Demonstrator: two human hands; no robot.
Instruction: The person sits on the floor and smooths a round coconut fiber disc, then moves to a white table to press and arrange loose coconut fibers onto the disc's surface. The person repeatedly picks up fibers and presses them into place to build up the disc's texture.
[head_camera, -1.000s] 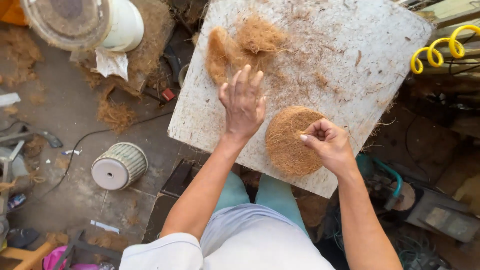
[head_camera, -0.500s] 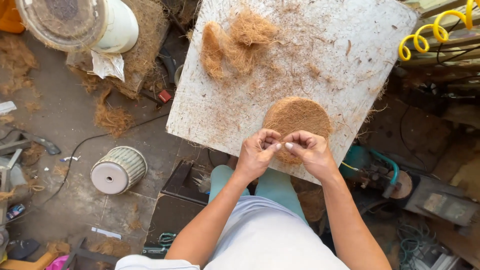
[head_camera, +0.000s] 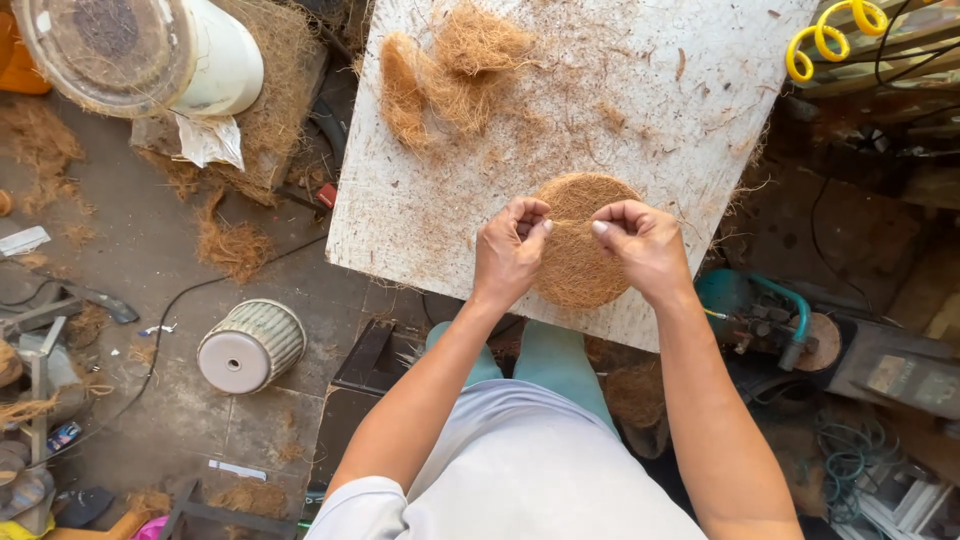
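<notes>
Near the white board's (head_camera: 420, 230) front edge, left hand (head_camera: 510, 250) and right hand (head_camera: 645, 245) pinch fibres over the coir disc (head_camera: 580, 270).

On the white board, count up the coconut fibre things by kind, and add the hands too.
Round fibre disc: 1
Loose fibre clumps: 2, one curved piece and one fluffy tuft
Hands: 2, left hand and right hand, pinching strands over the disc
Total: 5

Atop the white, scratched work board (head_camera: 640, 110): round brown coir disc (head_camera: 580, 240) near its front edge, both hands just above it, loose tan fibre clump (head_camera: 455, 65) at the far side. Left of the board, on the floor: overturned ribbed white plastic pot (head_camera: 250, 345).
</notes>
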